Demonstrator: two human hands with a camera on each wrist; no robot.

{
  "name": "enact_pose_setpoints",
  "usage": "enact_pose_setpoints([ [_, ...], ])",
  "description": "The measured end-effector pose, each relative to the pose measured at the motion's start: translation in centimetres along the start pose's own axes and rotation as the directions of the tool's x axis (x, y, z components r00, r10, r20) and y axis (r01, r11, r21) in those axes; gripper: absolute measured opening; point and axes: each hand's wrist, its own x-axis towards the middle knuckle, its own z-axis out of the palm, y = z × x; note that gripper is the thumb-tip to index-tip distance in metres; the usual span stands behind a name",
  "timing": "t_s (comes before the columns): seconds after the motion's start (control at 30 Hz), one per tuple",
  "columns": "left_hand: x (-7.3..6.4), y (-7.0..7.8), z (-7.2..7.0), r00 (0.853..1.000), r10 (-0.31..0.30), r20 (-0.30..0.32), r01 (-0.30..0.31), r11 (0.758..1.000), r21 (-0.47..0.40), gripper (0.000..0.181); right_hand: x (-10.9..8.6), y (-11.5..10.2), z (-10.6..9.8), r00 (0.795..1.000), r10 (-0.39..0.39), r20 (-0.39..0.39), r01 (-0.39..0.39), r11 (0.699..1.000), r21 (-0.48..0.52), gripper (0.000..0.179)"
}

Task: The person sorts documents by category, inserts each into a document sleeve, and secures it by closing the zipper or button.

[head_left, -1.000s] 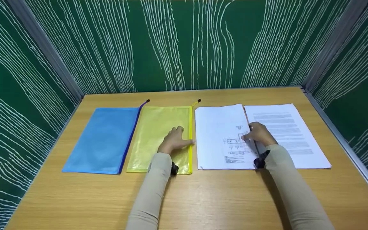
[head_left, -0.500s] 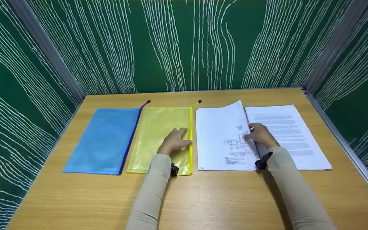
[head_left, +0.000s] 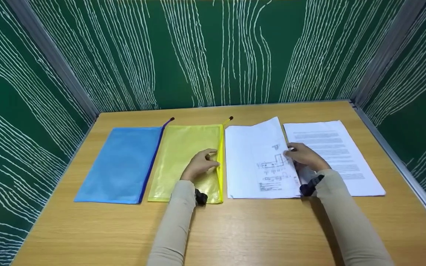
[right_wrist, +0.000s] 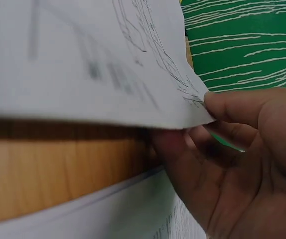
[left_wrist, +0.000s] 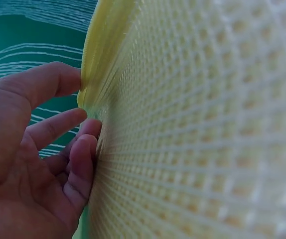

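Observation:
A yellow mesh zip pouch lies on the table, its zipper edge slightly raised where my left hand pinches it. In the left wrist view the thumb and fingers meet at that zipper edge, beside the mesh face. My right hand pinches the right edge of a stack of paper printed with a line drawing. The right wrist view shows the thumb on top of the paper and fingers underneath, with that edge lifted off the wooden table. Part of the right fingers is hidden under the paper.
A blue zip pouch lies flat left of the yellow one. To the right is a second stack of printed paper, partly under the right forearm. Green walls with white lines enclose the wooden table at the back and sides.
The right edge of the drawing stack has risen, its far corner bending up. The yellow pouch's zipper edge has lifted slightly as the left fingers closed on it.

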Motion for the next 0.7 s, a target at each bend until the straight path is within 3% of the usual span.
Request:
enact_pose_setpoints([
  [0.27,0.4,-1.1,-0.1,1.0,0.006,0.015,-0.003,0.975,-0.223,0.053,0.0,0.5,-0.2,0.999,0.053,-0.006,-0.053,0.998,0.034,0.062],
  [0.5,0.5,-1.5,-0.2,1.0,-0.004,0.025,0.011,0.963,-0.268,0.052,-0.1,1.4,-0.3,0.994,0.093,0.062,-0.104,0.972,0.21,0.064],
  [0.7,0.3,-1.5,-0.7,0.999,-0.035,0.022,0.04,0.946,-0.322,0.05,-0.4,2.2,-0.1,0.993,0.026,0.112,-0.063,0.938,0.34,0.066],
])
